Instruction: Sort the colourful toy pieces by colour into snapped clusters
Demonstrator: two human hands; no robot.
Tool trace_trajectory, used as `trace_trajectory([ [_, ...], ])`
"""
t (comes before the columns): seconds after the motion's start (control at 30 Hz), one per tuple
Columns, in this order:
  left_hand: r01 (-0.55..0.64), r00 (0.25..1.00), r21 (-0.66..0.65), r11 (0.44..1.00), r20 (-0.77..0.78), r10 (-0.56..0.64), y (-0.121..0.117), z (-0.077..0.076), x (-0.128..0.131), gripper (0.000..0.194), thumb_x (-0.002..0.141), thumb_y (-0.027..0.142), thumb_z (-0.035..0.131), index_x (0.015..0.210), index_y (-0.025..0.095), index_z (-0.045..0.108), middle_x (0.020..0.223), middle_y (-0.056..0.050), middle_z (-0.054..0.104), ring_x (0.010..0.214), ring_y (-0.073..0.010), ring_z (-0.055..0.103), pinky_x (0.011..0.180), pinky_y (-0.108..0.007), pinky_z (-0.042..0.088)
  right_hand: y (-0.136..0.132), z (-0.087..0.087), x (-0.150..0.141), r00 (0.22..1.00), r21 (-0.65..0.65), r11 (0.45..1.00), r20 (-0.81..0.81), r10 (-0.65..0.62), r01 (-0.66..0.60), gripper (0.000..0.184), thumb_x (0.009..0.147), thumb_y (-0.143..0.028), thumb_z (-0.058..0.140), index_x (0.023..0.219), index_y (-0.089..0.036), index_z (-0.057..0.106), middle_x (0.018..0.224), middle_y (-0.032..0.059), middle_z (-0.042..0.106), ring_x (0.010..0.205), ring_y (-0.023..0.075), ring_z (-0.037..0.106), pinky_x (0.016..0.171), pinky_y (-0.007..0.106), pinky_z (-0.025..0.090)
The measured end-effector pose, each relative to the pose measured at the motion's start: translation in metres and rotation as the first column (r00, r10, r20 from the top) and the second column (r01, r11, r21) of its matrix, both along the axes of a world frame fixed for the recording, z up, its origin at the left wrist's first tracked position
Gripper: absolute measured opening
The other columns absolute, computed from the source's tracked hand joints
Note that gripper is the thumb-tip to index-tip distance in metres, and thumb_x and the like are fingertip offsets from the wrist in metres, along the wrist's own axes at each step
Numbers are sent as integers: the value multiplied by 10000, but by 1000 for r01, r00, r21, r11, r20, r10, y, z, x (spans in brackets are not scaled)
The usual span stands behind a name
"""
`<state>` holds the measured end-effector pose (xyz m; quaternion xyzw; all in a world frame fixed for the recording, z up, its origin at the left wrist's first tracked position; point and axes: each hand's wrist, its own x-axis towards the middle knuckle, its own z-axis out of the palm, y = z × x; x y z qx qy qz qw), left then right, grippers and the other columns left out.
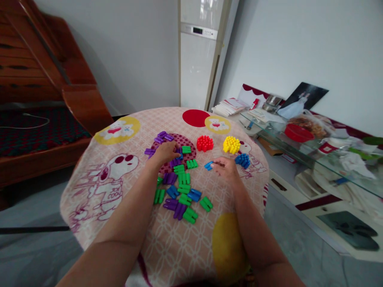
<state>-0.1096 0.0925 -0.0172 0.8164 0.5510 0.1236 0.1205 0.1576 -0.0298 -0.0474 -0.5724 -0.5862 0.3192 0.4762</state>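
My left hand (166, 154) reaches over the scattered plastic building blocks, with its fingers closed on a blue building block (180, 154) among purple ones. The fingers partly hide that piece. In my right hand (226, 168) a second blue building block (208, 165) is pinched between thumb and fingertips, just above the cloth. Green blocks (184, 178), purple blocks (179, 210) and a few blue blocks (194, 194) lie loose in front of and between my hands. Beyond my right hand stand grouped clusters: red blocks (205, 143), yellow blocks (231, 144) and blue blocks (242, 160).
A patterned cloth covers the round table (89, 191). At left is a wooden bench (80, 103). A glass-topped cabinet (332, 167) on the right bears papers, a red bowl (299, 132) and a photo. A tall white air conditioner (197, 67) stands behind.
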Motion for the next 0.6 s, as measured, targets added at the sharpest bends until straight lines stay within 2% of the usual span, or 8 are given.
trace_trajectory([
  [0.03,-5,1000,-1,1000,1,5,0,0,0,311,750,306,745,1035,190,702,967,-82,748,932,-271,687,744,-292,473,1,1,13,991,63,990,20,-130,128,297,682,-449,701,787,-170,707,577,-9,631,498,134,529,496,247,415],
  [0.1,-10,1000,-3,1000,0,10,-1,1,1,317,743,303,754,1037,198,702,944,-72,747,921,-268,687,740,-287,474,2,1,39,938,173,928,50,-344,331,297,644,-446,705,747,-167,703,608,14,659,546,155,564,547,273,451],
  [0.17,-8,1000,-8,1000,-5,8,-2,3,1,324,752,297,744,1057,197,701,927,-69,746,909,-264,686,743,-288,474,-1,0,63,892,211,883,83,-444,420,308,639,-447,690,754,-163,709,629,26,673,567,168,579,573,290,465],
  [0.33,7,1000,-11,1000,-2,-7,-1,3,-1,351,753,301,725,1086,193,708,921,-65,744,884,-250,685,741,-282,473,-13,-5,92,815,247,856,272,-512,455,261,681,-403,620,758,-174,720,594,19,652,555,174,575,584,297,447],
  [0.43,17,1000,-13,1000,17,-17,3,0,-5,362,758,274,692,1112,198,716,899,-52,742,859,-237,683,759,-286,479,-16,-5,94,743,278,845,403,-535,458,214,697,-351,595,748,-190,726,614,24,666,584,177,590,617,296,446],
  [0.6,-34,996,-25,999,77,36,6,-1,-9,385,748,206,659,1122,172,739,869,-66,745,853,-242,686,817,-299,494,-14,-4,94,648,287,830,523,-554,478,211,708,-307,568,773,-195,734,660,48,695,630,194,604,637,299,440],
])
